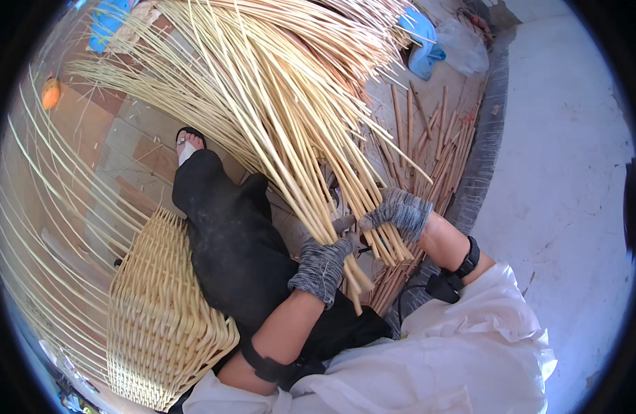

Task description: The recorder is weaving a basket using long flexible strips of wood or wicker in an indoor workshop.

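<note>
Both my hands wear grey knit gloves and grip the thick ends of pale willow rods (269,138). My left hand (325,259) is closed round a few rods, whose cut ends stick out below it. Just to its right, my right hand (394,210) wraps round a larger bunch, with the butts fanning out beneath. The thin ends of the rods spread away toward the far side, over the big pile on the floor. Rods and gloves hide some of my fingertips.
A partly woven wicker basket (166,303) lies at my left, its long loose stakes (62,228) arching outward. Thicker brown sticks (442,152) lie on the floor by the white wall (552,179). Blue plastic (423,45) and a clear bag (464,48) sit at the far right.
</note>
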`<move>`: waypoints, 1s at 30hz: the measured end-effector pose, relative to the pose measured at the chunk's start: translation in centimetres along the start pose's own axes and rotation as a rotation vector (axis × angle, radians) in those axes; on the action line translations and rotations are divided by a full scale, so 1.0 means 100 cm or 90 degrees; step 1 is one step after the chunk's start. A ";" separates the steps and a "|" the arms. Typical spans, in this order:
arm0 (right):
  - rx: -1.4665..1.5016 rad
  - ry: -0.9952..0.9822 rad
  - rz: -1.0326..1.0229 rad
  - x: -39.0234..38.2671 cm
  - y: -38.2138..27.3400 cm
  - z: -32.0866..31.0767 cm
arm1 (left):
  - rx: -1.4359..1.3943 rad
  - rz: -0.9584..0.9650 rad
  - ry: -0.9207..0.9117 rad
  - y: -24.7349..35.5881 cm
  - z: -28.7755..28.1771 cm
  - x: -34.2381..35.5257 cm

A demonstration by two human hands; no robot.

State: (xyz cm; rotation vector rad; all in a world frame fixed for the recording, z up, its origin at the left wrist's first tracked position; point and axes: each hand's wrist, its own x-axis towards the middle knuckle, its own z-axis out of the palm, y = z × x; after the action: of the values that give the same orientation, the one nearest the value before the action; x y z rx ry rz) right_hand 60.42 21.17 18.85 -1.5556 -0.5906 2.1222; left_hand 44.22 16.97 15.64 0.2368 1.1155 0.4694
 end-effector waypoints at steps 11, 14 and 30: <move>-0.096 0.020 0.027 0.008 0.016 -0.023 | 0.188 0.018 0.052 -0.005 -0.003 0.007; -0.094 -0.005 0.036 0.010 0.016 -0.030 | 0.170 -0.071 0.047 -0.004 -0.006 0.009; -0.335 0.024 -0.017 0.009 0.008 -0.006 | -0.181 0.030 -0.134 -0.018 -0.004 0.010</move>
State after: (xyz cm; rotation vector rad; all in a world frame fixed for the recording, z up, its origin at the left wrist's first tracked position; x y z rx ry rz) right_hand 60.70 21.14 17.52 -1.8300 -1.2236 2.0079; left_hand 44.64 15.84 13.90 0.0614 0.8285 0.6244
